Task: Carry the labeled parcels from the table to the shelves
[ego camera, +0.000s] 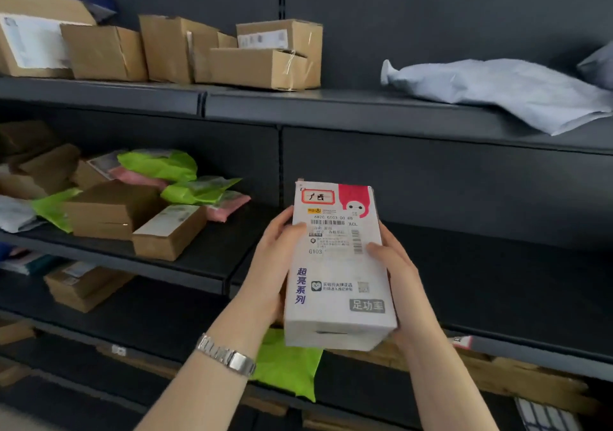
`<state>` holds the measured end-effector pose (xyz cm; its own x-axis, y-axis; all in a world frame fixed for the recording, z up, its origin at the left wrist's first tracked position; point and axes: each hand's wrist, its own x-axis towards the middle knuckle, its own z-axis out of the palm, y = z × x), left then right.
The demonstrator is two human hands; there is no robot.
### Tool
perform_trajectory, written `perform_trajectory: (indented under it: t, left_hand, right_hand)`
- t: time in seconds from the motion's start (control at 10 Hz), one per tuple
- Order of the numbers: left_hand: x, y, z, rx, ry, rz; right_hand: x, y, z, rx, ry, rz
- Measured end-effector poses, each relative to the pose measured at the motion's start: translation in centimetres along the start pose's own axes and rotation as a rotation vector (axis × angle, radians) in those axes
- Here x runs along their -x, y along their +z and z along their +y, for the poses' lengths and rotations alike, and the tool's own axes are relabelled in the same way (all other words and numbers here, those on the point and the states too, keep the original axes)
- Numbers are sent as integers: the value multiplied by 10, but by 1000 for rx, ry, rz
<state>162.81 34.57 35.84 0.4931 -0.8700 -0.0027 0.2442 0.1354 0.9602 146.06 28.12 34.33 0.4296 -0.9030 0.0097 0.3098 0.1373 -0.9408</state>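
Note:
I hold a white box parcel (338, 278) with a shipping label, a barcode and a pink corner in front of the dark shelves (365, 105). My left hand (272, 258) grips its left side, thumb on the label. My right hand (398, 274) grips its right side. The parcel hovers in front of the middle shelf board (497, 264), label facing me. A green mailer bag (288, 364) hangs under the box, below my left wrist; which hand carries it is hidden.
Several cardboard boxes (185, 48) fill the top shelf at left, and a grey mailer bag (497, 88) lies at right. The middle shelf at left holds brown boxes (112, 208) and green and pink bags (185, 178). Another box (83, 284) sits lower left.

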Motion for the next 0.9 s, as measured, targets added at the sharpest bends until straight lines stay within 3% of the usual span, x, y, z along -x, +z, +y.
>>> perform_trajectory:
  t: [0.2, 0.4, 0.8, 0.9]
  left_hand:
    - [-85, 20, -5, -91, -120, -176]
    - [-149, 35, -30, -63, -219, -148]
    - [-216, 38, -40, -69, -233, -150]
    - [-216, 34, -39, -10, -266, -24]
  right_hand:
    - [-76, -6, -3, 11, 110, 178]
    - [-129, -16, -3, 112, 234, 332]
    - [-178, -12, -6, 184, 248, 410]
    - [-173, -13, -8, 155, 216, 435]
